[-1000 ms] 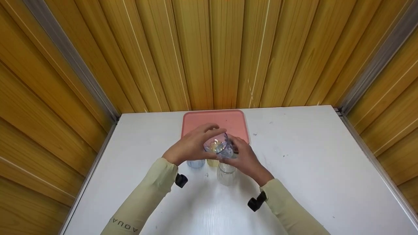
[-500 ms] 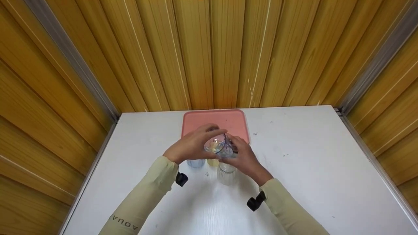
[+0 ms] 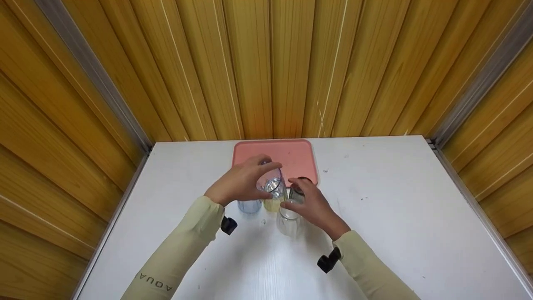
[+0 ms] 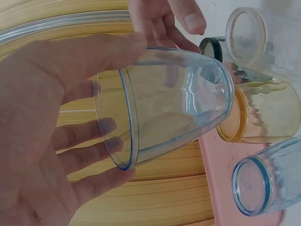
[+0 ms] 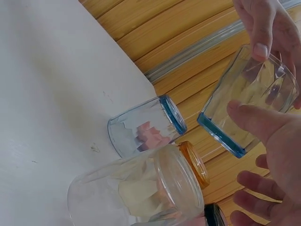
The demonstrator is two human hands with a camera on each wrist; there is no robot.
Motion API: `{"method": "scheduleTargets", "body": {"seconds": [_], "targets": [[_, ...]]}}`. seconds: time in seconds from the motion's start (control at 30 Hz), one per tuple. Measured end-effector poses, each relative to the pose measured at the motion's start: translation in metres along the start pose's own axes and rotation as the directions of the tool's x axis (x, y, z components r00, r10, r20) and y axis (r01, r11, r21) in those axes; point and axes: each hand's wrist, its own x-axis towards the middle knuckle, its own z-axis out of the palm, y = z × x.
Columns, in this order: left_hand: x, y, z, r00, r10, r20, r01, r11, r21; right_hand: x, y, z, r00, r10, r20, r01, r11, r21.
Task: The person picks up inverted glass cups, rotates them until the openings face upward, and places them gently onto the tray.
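Note:
My left hand (image 3: pixel 239 183) grips a blue-tinted clear glass (image 4: pixel 178 106) around its rim, thumb on one side and fingers on the other. The glass is held rim up above several upside-down glasses. Beside it, my right hand (image 3: pixel 314 205) has its fingers apart and loosely bent; its thumb overlaps the glass in the right wrist view, and I cannot tell whether it touches. Below stand a blue glass (image 5: pixel 146 125), an amber glass (image 4: pixel 268 112), a clear glass (image 3: pixel 288 225) and a dark-based glass (image 4: pixel 211 49), partly hidden by my right hand in the head view.
A pink tray (image 3: pixel 272 148) lies at the back of the white table (image 3: pixel 387 208), just behind the glasses. Yellow wood-patterned panels (image 3: pixel 287 71) wall in the back and both sides.
Both hands held the tilted glass a second ago. Now my right hand has come away to the right, while my left hand keeps the glass, turned more upright and slightly to the left.

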Motion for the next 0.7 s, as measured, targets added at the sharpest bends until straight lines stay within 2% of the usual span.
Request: {"method": "scheduleTargets", "body": {"seconds": [0.2,0.47,0.7], "targets": [[0.001,-0.004,-0.002,0.999,-0.024,-0.021,0.025,1.000,0.012,-0.003,0.003,0.006,0.998,0.043,0.035,-0.039,0.994,-0.103],[0.001,-0.008,-0.003,0.995,-0.053,-0.087,0.063,0.991,0.118,-0.003,0.004,0.012,0.993,0.071,0.093,-0.050,0.976,-0.211],[0.003,-0.010,-0.006,0.987,-0.090,-0.137,0.104,0.989,0.101,-0.002,0.005,0.019,0.990,0.071,0.118,-0.035,0.958,-0.286]]}}
